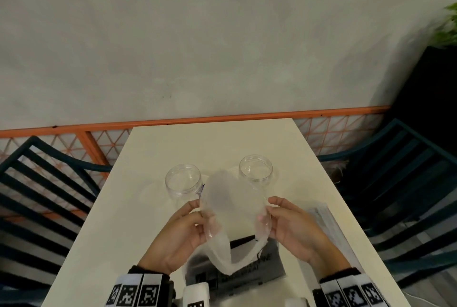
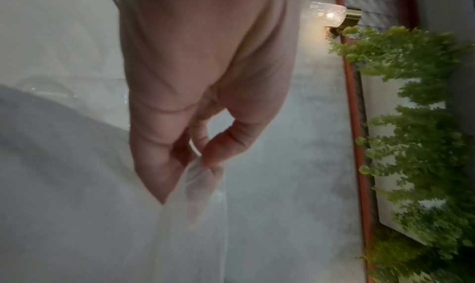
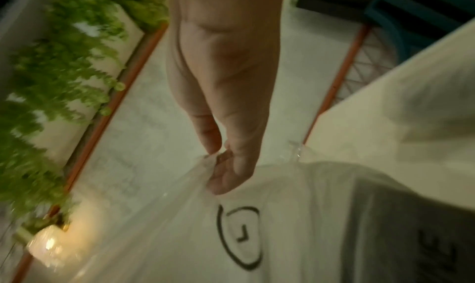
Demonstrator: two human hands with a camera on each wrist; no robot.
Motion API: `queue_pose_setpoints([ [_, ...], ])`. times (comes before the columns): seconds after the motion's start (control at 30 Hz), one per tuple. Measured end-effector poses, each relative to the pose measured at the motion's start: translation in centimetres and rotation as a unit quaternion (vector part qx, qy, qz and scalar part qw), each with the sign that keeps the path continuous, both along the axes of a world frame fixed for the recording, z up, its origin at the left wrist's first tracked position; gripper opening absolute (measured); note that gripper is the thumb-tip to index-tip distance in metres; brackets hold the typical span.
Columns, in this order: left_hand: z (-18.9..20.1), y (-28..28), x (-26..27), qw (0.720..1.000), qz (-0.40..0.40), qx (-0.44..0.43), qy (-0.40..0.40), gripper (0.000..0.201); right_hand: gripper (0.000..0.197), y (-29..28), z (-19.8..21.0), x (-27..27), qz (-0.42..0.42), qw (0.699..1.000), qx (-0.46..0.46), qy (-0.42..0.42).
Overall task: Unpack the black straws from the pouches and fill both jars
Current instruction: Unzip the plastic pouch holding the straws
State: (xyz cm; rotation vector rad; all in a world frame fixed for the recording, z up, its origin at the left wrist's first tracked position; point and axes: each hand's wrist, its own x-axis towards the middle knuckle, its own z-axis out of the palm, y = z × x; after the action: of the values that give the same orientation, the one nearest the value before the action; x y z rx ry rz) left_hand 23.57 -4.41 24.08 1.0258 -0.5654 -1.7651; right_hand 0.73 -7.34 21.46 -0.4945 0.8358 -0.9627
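Note:
Both hands hold a translucent plastic pouch [image 1: 232, 203] up over the white table [image 1: 197, 138], spreading its mouth wide. My left hand [image 1: 201, 217] pinches the left edge and my right hand [image 1: 268, 211] pinches the right edge. The pouch's lower part [image 1: 249, 267] hangs near me, dark with printed text; no single straw can be made out. Two clear jars stand open and empty just beyond: the left jar [image 1: 183, 180] and the right jar [image 1: 256, 167]. The wrist views show the left hand [image 2: 203, 161] and the right hand [image 3: 218, 159] gripping thin plastic film [image 3: 282, 206].
Another pale pouch [image 1: 324, 217] lies on the table to the right of my right hand. Dark slatted chairs stand left [image 1: 37, 183] and right [image 1: 395, 170]. An orange railing [image 1: 222, 117] runs behind the table's far edge, with a green plant [image 1: 447, 25] at far right.

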Motion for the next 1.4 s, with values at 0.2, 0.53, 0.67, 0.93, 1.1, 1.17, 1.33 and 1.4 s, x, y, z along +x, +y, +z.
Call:
queue_pose_setpoints([
  [0.2,-1.8,-0.1,1.8,0.993,0.008,0.046,0.108,0.044,0.037,-0.8,-0.9,-1.5,-0.043,0.987,0.096,-0.119],
  [0.53,-1.2,0.8,0.6,0.938,0.093,-0.064,-0.327,0.026,0.022,0.2,0.7,-0.5,0.012,0.801,-0.207,0.561],
  [0.67,-1.7,1.0,2.3,0.835,0.156,-0.084,-0.521,0.023,0.015,0.3,1.2,-1.1,-0.051,0.860,-0.180,0.474],
  [0.93,-2.5,1.2,0.8,0.954,0.046,-0.053,-0.291,0.014,0.005,1.0,1.4,1.2,0.026,0.948,-0.092,0.305],
  [1.1,-2.8,0.7,1.5,0.998,0.010,0.045,-0.036,0.031,0.010,0.2,0.8,0.5,0.014,0.997,0.062,0.039],
  [1.17,-3.2,0.8,2.2,0.996,0.005,0.078,0.045,0.068,0.011,0.0,0.8,-0.4,-0.006,0.995,0.101,-0.021],
  [1.33,-2.5,1.4,2.2,0.983,0.049,0.093,0.151,0.049,0.056,-0.2,0.1,-2.4,-0.021,0.988,0.099,-0.113],
  [1.4,-1.6,1.7,1.5,0.988,0.031,0.067,0.135,0.011,0.036,0.1,0.4,-2.4,-0.020,0.991,0.083,-0.100],
])
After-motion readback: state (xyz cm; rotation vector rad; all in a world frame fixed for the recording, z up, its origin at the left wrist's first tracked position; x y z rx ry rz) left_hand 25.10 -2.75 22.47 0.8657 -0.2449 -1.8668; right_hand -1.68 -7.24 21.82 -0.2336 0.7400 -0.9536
